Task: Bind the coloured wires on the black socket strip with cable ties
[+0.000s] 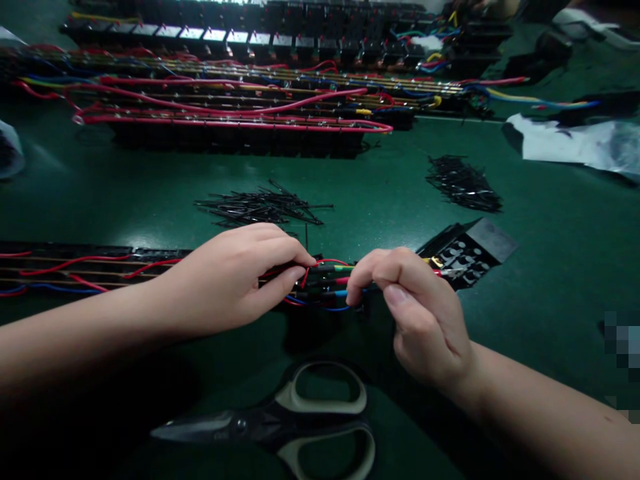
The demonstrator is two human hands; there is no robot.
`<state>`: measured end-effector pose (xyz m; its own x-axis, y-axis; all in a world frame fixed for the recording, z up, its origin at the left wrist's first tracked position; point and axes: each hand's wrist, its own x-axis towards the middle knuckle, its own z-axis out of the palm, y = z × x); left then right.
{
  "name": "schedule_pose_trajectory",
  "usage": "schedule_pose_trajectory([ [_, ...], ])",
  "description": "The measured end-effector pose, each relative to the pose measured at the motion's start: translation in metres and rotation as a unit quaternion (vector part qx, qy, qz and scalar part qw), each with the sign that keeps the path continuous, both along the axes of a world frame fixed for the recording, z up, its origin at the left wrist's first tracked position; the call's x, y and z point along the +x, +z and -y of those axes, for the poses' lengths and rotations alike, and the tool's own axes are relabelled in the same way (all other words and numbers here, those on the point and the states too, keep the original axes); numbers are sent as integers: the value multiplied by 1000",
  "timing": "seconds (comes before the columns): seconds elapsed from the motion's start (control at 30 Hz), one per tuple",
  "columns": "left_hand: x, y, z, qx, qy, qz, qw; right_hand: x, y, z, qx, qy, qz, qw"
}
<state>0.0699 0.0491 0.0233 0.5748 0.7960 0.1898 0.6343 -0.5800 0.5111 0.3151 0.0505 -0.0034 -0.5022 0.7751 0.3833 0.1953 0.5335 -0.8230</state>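
Wire bundle attended by both hands; tool and ties set close about it

Nearest, the scissors point(265, 427) lie flat, handles to the right, presumably to stay within reach yet clear of the wiring. The right hand point(425, 320) is curled over the wire bundle point(337, 281), thumb against the bent fingers; whether they grip anything cannot be told. The left hand point(250, 277) has thumb and forefinger nearly closed at the bundle, apparently to steady it; what they pinch is unclear. The bundle runs between the hands, from the wired strip point(65, 270) at left towards a black slotted part point(467, 257). Beyond, a pile of black ties point(255, 205) lies loose, likely for easy picking. Farthest, wired black assemblies point(240, 100) stand in rows, apparently kept aside
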Motion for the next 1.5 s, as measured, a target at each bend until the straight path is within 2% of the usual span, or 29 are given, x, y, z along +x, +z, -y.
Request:
schedule_pose_trajectory([
  [0.3,-1,-2,-2,-5,-3,-37,999,-1,0,1,-7,-5,-2,1000],
  [0.6,1,-2,-1,4,2,-32,999,-1,1,1,1,-11,1,1000],
  [0.9,1,1,-3,-18,4,-26,999,-2,-3,4,-14,-23,-21,999],
  [1.07,1,2,-4,-20,4,-25,999,-5,-3,2,-17,-37,8,999],
  [1.3,1,2,-3,-32,6,-26,999,-11,4,1,-67,-49,-45,996],
  [1.5,0,0,-4,-36,0,-19,999,-14,14,-1,-153,-66,-80,983],
])
